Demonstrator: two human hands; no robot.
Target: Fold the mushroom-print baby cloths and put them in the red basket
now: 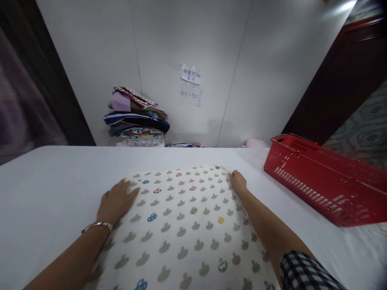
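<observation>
A cream cloth (pixel 184 225) printed with small grey and coloured mushroom shapes lies spread flat on the white table (pixel 45 181) in front of me. My left hand (pixel 116 200) rests palm down on the cloth's far left corner, fingers stretched out flat; a silver bracelet circles that wrist. My right hand (pixel 238 181) sits at the cloth's far right corner with its fingers curled down onto the edge of the fabric. A checked sleeve covers my right upper arm at the bottom of the view.
A red plastic basket (pixel 326 181) stands on the table at the right. A stack of folded clothes (pixel 137 119) sits against the white wall behind the table, with paper notes (pixel 191 75) taped above. A dark door frame is at the far right.
</observation>
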